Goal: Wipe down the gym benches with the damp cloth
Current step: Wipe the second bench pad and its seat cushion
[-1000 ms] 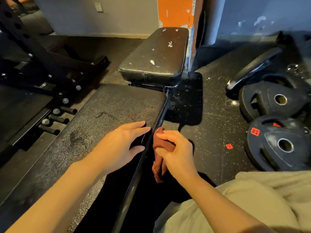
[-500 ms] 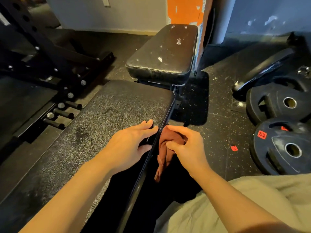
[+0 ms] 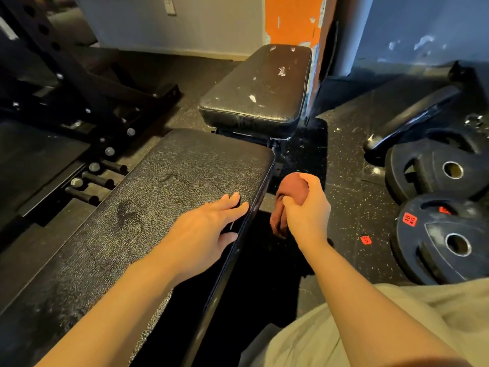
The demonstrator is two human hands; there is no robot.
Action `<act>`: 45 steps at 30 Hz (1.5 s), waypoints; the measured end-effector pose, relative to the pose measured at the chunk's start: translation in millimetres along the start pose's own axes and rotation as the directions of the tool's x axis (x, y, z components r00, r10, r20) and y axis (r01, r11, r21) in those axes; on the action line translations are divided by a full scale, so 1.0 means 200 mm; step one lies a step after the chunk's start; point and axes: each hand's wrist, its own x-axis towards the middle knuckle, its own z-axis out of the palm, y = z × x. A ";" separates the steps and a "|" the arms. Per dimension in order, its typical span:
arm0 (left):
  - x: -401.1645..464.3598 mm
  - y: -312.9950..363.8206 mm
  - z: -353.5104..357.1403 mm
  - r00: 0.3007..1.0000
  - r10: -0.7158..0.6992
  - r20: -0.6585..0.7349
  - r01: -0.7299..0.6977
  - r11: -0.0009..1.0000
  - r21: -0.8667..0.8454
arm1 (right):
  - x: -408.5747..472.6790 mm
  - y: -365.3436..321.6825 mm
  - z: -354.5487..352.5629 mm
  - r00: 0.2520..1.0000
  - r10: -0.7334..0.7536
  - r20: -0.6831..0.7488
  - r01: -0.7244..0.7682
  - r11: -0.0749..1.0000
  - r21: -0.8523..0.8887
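Your right hand [image 3: 308, 210] has its grip bunched around the crumpled, rust-red cloth [image 3: 287, 197] just beside the black textured tabletop [image 3: 148, 207], where your left hand [image 3: 203, 231] rests spread at its edge.

Dark speckled rubber floor [image 3: 352, 207] throughout. At 12 o'clock, a pale wall [image 3: 211, 22] with a socket [image 3: 170, 7]; beside it, toward 1 o'clock, a chipped orange panel [image 3: 291, 19], then a blue-grey wall [image 3: 423, 27] with flaking paint. At 10 o'clock, a black perforated rack frame [image 3: 66, 75] with pegs. At 3 o'clock, black weight plates [image 3: 449, 239] lying flat, one labelled 10 KG.
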 end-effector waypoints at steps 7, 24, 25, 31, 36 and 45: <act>0.00 0.00 -0.01 1.000 0.006 -0.003 -0.006 1.000 -0.011 | -0.04 -0.04 0.03 0.945 -0.005 0.326 -0.047 0.987 0.151; 0.00 0.00 0.01 1.000 0.002 -0.006 -0.002 1.000 0.011 | -0.22 0.00 0.00 0.920 -0.131 0.370 0.056 0.977 0.206; 0.00 0.00 0.01 1.000 0.000 -0.006 0.000 1.000 0.015 | -0.23 0.01 0.01 0.923 -0.145 0.357 0.076 0.977 0.199; 0.00 0.00 0.01 1.000 0.000 -0.005 0.000 1.000 0.022 | -0.10 0.01 0.05 0.953 -0.125 0.275 0.088 0.986 0.142; 0.00 0.00 0.01 1.000 0.010 -0.018 -0.010 1.000 0.023 | -0.14 -0.01 0.06 0.935 -0.135 0.328 0.117 0.990 0.075; 0.00 -0.01 0.01 1.000 0.013 -0.027 -0.013 1.000 0.018 | -0.12 0.01 0.08 0.974 -0.179 0.141 0.160 0.978 0.137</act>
